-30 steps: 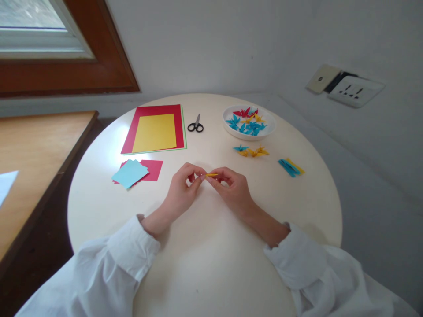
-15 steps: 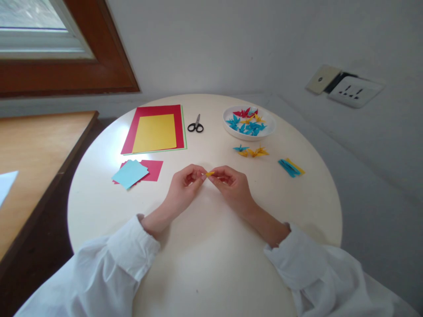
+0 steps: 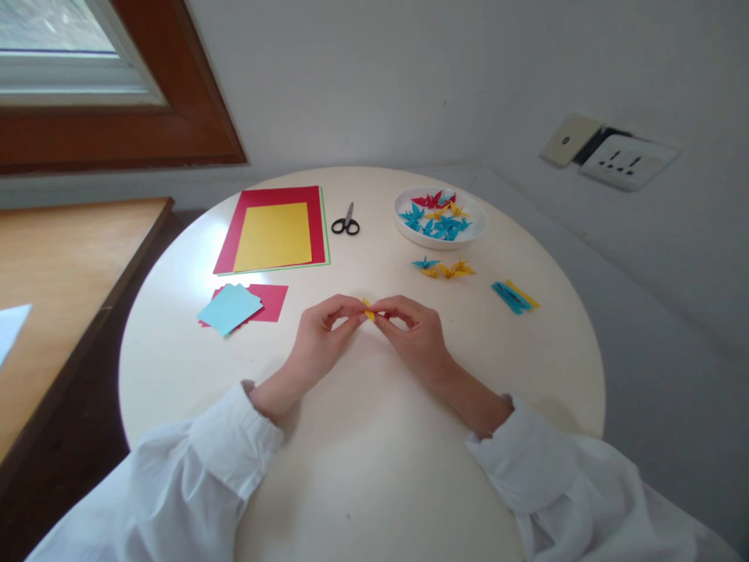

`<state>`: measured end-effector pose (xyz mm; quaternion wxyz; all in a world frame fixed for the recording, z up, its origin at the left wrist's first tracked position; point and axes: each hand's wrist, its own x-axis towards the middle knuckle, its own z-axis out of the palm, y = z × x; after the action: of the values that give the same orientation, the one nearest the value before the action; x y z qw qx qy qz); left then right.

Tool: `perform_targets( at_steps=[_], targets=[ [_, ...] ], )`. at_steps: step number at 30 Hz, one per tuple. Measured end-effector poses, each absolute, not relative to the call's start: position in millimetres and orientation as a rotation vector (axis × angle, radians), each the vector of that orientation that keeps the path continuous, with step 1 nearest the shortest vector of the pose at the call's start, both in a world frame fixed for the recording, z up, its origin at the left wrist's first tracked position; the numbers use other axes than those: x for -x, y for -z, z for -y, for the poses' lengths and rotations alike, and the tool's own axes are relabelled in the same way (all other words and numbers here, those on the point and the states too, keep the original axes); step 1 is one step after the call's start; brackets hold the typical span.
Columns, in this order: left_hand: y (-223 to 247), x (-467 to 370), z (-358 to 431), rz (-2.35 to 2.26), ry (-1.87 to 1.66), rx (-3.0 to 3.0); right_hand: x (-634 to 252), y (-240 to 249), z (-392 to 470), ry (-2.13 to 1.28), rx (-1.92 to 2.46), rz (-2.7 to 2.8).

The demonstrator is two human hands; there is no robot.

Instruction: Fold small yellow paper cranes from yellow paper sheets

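Between my two hands, above the middle of the round table, is a small yellow folded paper piece point(image 3: 369, 314), partly hidden by fingertips. My left hand point(image 3: 328, 332) pinches it from the left with thumb and forefinger. From the right, my right hand point(image 3: 413, 332) pinches it the same way. Beyond my right hand lie yellow paper cranes point(image 3: 457, 270) and a blue paper crane point(image 3: 427, 264). A white dish point(image 3: 399, 228) behind them holds several red, yellow and blue cranes.
Blue and yellow folded strips point(image 3: 511, 297) lie at the right of the white table point(image 3: 363, 468). Light blue paper squares point(image 3: 230, 309) rest over red ones point(image 3: 274, 302) at the left. Behind them are yellow, red and green sheets point(image 3: 275, 236). Black-handled scissors point(image 3: 346, 225) lie beside the sheets.
The yellow piece has turned between my fingertips, from lying sideways to standing more upright. Both hands stay in nearly the same place, still pinching it.
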<state>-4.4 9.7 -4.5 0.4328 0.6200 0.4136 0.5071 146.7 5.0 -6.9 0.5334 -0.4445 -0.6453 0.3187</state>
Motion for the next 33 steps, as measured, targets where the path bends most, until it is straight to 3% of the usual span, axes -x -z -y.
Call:
perform_targets(
  at_steps=[33],
  targets=[
    [-2.3, 1.9, -8.5, -1.167, -1.187, -1.277, -142.3, 8.5, -7.1, -1.076, 1.101, 1.251]
  ],
)
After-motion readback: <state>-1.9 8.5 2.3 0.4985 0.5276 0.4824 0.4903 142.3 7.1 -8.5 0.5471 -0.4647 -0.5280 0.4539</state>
